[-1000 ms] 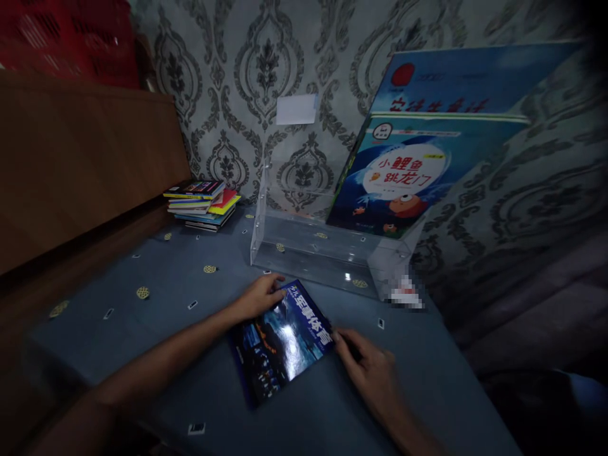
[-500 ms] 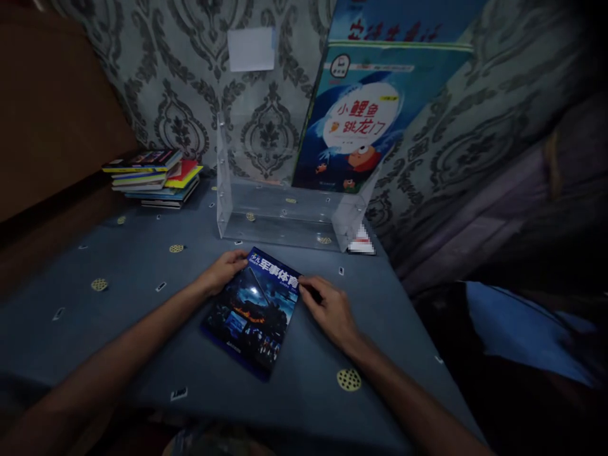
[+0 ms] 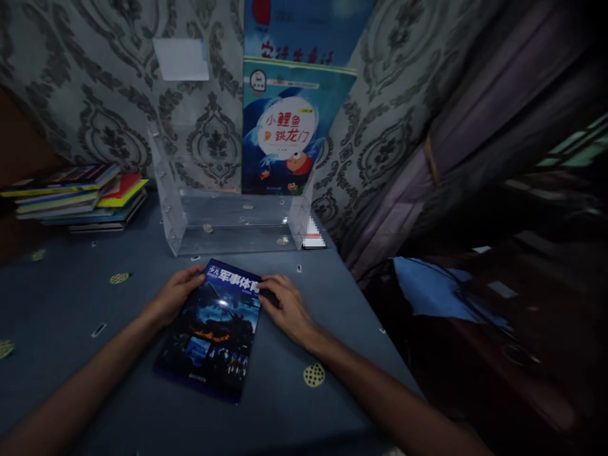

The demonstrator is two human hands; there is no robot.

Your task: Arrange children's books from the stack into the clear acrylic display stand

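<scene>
A dark blue magazine [image 3: 213, 329] with white Chinese lettering lies tilted on the blue tablecloth [image 3: 118, 354], front cover up. Gripping its upper left edge is my left hand [image 3: 178, 294], fingers closed at the corner. My right hand [image 3: 287, 307] pinches the upper right edge, with the thumb by the cover. Just beyond the magazine stands a clear acrylic rack [image 3: 232, 237]. Two blue picture books rest upright in its right part: the front book [image 3: 285, 133] shows a red cartoon fish, and the rear book [image 3: 308, 31] rises above it.
A stack of books [image 3: 80, 199] sits at the table's back left. White paper [image 3: 183, 60] shows behind the rack, near the patterned wall. A small white triangular object [image 3: 313, 234] is beside the rack's right foot. Past the table's right edge are a tied curtain [image 3: 403, 183] and blue cloth [image 3: 427, 291].
My view has swung to the right, so the rack, books and table sit further left. Both hands keep hold of the magazine, which appears turned slightly.
</scene>
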